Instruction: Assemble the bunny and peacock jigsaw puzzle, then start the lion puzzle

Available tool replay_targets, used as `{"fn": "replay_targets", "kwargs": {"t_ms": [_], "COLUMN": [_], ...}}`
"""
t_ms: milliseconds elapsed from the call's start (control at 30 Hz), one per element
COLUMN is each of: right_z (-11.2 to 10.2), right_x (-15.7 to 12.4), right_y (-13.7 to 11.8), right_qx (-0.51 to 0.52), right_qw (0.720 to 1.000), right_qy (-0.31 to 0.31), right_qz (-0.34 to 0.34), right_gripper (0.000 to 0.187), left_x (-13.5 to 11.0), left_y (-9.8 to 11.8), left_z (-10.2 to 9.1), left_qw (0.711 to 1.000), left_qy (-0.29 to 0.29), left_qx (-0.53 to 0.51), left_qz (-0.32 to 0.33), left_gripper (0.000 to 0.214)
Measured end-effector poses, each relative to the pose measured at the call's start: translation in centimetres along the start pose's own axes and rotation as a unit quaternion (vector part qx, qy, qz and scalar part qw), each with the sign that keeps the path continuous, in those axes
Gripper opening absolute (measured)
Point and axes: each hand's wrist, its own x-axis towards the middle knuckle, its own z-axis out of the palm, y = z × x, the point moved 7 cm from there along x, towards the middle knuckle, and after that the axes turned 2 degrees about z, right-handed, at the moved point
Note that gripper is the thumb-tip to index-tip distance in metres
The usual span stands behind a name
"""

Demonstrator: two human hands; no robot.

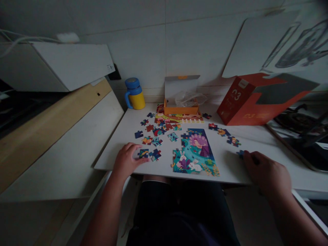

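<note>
At the table's near left, my left hand (126, 160) curls its thumb and fingers round the edges of a dark puzzle piece (144, 153) with a yellow-orange figure. Just right of it lies a blue puzzle piece (155, 154). My right hand (268, 172) is closed at the near right, pinching a blue puzzle piece (240, 153) that is mostly hidden by the fingers. Between the hands lies a partly joined puzzle (197, 153) with a pink peacock and white rabbits; its left edge is uneven.
Several loose pieces (157, 141) lie left of the puzzle, others (222, 132) right. Behind stand a blue-yellow mug (135, 97), an orange open box (181, 110) with clear plastic, on a farm picture (176, 119), and a red box (238, 102). A stove (302, 133) borders the right.
</note>
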Motion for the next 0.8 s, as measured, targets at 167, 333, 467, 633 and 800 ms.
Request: {"fn": "replay_targets", "kwargs": {"t_ms": [167, 333, 467, 633, 800], "right_z": [0.7, 0.9, 1.1, 1.6, 1.5], "right_x": [0.5, 0.5, 0.3, 0.1, 0.0], "right_y": [0.5, 0.4, 0.6, 0.9, 0.9], "right_qx": [-0.026, -0.02, -0.035, -0.05, -0.055], "right_qw": [1.0, 1.0, 0.999, 0.999, 0.998], "right_qy": [-0.011, -0.001, 0.0, -0.004, 0.007], "right_qz": [0.012, -0.003, 0.001, -0.006, -0.017], "right_gripper": [0.048, 0.049, 0.051, 0.049, 0.048], "left_x": [0.5, 0.7, 0.7, -0.3, -1.2], "left_y": [-0.2, -0.5, -1.1, -2.7, -3.1], "left_z": [0.5, 0.8, 0.9, 1.1, 1.1], "left_qw": [1.0, 1.0, 1.0, 0.993, 0.98], "left_qy": [-0.014, -0.007, 0.006, 0.014, 0.018], "left_qx": [0.007, -0.002, -0.023, -0.042, -0.079], "left_qz": [-0.003, 0.003, -0.004, -0.108, -0.183], "left_gripper": [0.043, 0.039, 0.048, 0.056, 0.054]}}
